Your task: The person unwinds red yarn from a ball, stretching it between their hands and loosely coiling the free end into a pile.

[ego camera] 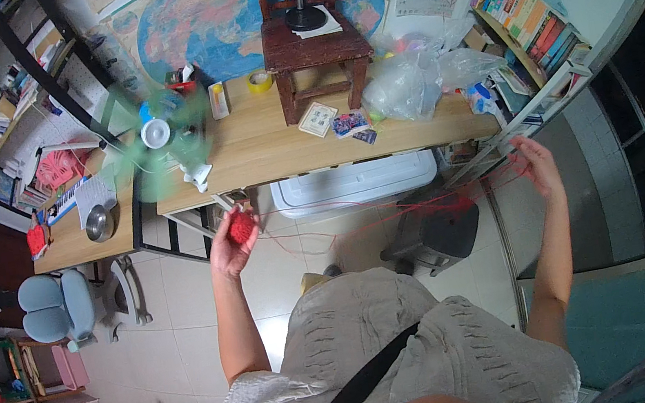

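Note:
My left hand (230,250) is closed around a small ball of red yarn (241,227) in front of the desk edge. Far out to the right, my right hand (535,168) is raised with its fingertips pinched on strands of red yarn (515,162). Several thin strands stretch across between the two hands. Some of them sag in loose loops below the straight ones, and a tangled patch of red yarn (449,203) hangs before the dark stool.
Ahead stands a wooden desk (251,137) bearing a small wooden chair (315,41), plastic bags (405,85) and a fan (156,133) with blurred green blades. A white storage box (357,184) lies beneath. A dark stool (438,231) stands at right, a blue-grey swivel chair (77,301) at left.

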`<action>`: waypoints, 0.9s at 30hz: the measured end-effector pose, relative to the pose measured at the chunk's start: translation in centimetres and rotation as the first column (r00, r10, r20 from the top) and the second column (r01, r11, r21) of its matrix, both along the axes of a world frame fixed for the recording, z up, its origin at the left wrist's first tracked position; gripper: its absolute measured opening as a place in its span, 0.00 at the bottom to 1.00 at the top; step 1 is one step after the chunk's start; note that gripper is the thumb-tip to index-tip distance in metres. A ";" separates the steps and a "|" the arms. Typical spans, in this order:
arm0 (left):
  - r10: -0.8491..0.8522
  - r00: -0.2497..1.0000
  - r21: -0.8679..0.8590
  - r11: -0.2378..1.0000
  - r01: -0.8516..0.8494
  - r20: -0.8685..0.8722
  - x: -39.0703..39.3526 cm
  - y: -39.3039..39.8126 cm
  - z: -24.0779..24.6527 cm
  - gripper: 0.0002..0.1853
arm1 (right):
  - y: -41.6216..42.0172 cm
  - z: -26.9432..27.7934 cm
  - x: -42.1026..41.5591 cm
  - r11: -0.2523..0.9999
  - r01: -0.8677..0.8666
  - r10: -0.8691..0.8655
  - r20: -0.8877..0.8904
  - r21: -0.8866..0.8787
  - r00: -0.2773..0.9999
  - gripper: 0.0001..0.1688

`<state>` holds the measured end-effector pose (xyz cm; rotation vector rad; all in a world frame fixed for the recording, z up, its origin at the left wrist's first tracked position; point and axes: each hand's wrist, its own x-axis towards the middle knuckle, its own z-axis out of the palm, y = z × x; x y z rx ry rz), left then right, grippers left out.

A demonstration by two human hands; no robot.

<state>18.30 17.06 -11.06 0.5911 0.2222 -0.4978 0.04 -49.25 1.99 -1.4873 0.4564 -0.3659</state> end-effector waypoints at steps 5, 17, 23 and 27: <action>0.035 0.981 -0.021 0.999 -0.031 0.188 0.0 -0.1 4.0 0.18 | 2.6 6.6 -0.4 0.825 0.526 -0.548 0.514 0.206 0.659 0.21; -0.210 0.975 0.637 0.763 0.115 0.076 -2.6 0.0 3.1 0.25 | -2.1 -1.5 -0.7 0.969 0.207 -0.226 -0.148 -0.136 0.963 0.19; -0.133 0.988 0.649 0.759 0.055 0.073 -2.8 -0.6 1.2 0.23 | -4.7 -0.7 -1.2 0.860 0.424 -0.420 0.081 -0.284 0.904 0.18; -0.089 0.990 0.534 0.845 0.015 0.113 -2.4 -1.2 0.8 0.23 | -5.5 -2.1 -0.1 0.818 0.397 -0.404 0.075 -0.416 0.911 0.18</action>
